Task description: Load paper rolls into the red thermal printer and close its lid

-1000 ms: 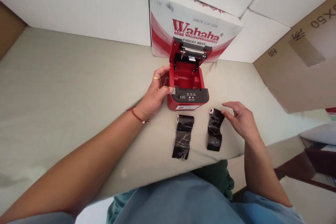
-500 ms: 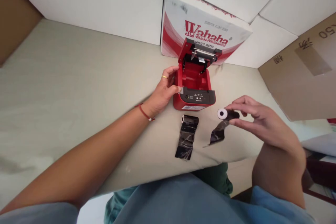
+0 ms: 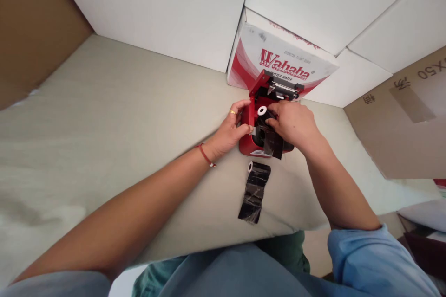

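Steadying the red thermal printer [image 3: 245,145] on the worktop [image 3: 156,102] with the left hand [image 3: 230,133], spread against its left wall; likely light, stiff plastic, best braced there, clear of the raised lid [image 3: 259,83]. In front, note the loose black roll [image 3: 255,191]. Farther right, pinching the black paper roll [image 3: 272,137] in the right hand [image 3: 296,124] at the open compartment [image 3: 264,101], with its tail draped over the front panel [image 3: 258,138]. Probably light and firm when wound, but slick and easily creased in the tail; best gripped across the winding.
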A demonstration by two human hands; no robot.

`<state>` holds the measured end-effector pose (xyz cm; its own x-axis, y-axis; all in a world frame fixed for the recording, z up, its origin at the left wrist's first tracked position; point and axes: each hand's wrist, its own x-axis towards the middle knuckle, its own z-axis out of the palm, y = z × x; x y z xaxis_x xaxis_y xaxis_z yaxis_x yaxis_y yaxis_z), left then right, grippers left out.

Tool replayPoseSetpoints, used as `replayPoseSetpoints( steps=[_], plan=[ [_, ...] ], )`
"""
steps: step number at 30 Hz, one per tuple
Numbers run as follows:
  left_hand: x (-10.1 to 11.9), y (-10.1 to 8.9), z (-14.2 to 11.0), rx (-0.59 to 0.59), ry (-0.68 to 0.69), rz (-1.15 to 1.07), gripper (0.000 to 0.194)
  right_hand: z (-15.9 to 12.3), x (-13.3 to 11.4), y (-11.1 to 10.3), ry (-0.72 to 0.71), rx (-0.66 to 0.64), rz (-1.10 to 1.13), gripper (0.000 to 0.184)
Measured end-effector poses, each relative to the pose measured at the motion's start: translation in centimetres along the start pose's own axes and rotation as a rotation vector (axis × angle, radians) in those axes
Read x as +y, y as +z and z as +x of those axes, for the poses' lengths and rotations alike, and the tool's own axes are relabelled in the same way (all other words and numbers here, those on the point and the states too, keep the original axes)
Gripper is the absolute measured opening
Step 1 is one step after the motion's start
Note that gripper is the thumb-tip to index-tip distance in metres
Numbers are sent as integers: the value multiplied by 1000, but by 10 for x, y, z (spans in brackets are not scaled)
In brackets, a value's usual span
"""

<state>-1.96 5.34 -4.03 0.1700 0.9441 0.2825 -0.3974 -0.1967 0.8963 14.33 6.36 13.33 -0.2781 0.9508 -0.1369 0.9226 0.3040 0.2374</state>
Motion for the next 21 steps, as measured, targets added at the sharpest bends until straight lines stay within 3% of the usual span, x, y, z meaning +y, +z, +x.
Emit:
replayPoseSetpoints(
  steps=[8, 13, 21],
  plan=[
    [4, 3, -1, 32, -30, 5, 77, 2, -7, -9, -20, -48, 3, 35],
    [5, 3, -1, 29, -63, -21, 79, -1, -4, -11, 37, -43, -59, 37],
    [2, 2, 0, 4, -59, -33, 81, 19, -6, 6, 7, -80, -73, 42]
  ],
)
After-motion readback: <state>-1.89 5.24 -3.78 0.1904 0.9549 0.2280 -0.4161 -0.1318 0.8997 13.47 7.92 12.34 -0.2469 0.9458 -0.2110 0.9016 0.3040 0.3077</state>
